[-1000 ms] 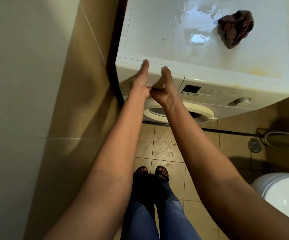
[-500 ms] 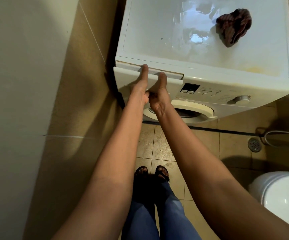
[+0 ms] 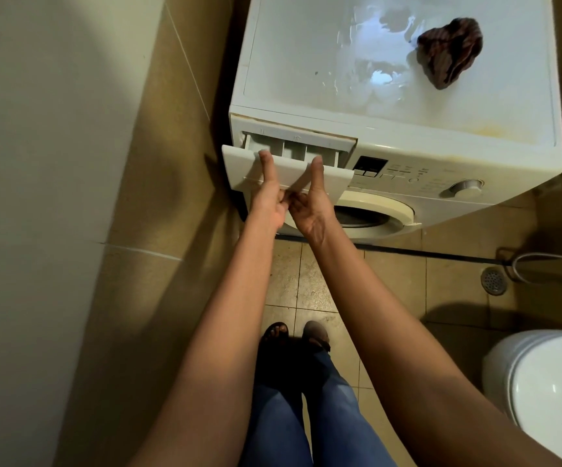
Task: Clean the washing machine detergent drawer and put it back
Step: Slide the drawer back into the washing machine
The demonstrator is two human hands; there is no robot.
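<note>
A tall tiled wall filled the left side, and a tan tiled floor ran out beneath the person. There stood the white washing machine, tight against that wall, its top gleaming with a wet patch near the middle. The white toilet sat at the lower right, well apart from the machine. Straight down, legs in blue jeans ended in dark sandals on the tiles.

And the detergent drawer was at the machine's front left corner, partly out of its slot, three compartments showing behind its front panel. A dark crumpled cloth lay near the top's far right corner, just beside the wet patch.

Both hands had it. The left hand gripped the panel with its thumb flat up the face and its fingers curled beneath the lower edge; the right hand held it the same way just alongside, the knuckles of the two touching. To the right along the front sat the dark display, then the round dial. A small floor drain showed near the right edge.
</note>
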